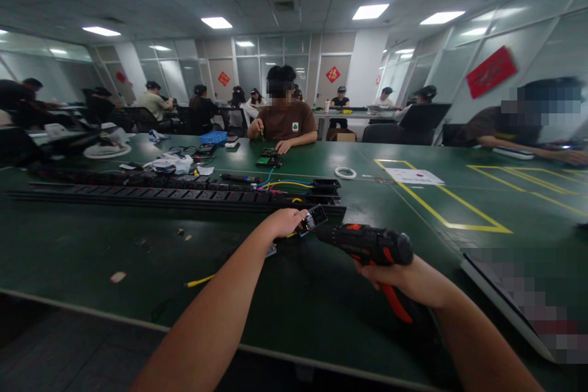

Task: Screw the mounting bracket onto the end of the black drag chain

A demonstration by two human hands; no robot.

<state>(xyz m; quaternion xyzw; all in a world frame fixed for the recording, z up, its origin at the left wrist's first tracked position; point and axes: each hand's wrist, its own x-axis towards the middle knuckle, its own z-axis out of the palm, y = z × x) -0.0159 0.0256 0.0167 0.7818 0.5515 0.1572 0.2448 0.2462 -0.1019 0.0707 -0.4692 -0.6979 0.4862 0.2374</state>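
Note:
My right hand (404,275) is wrapped round the grip of a black and orange cordless drill (367,242), whose front end points left. Just left of the drill's front, my left hand (287,222) is closed on a small black rectangular housing (316,218), tilted, with pale parts inside it. Whether the drill's bit touches the housing cannot be made out. Behind my left hand lies a long black power strip (184,195) with a row of sockets. Blue and yellow wires (287,184) run at its right end. A yellow cable end (199,282) shows beside my left forearm.
Across the green table (138,245) a person in a brown shirt (289,119) handles a circuit board (269,158). A white tape roll (345,173) and a paper sheet (416,176) lie beyond the drill. A blue basket (214,137) stands farther back. Another person sits at right.

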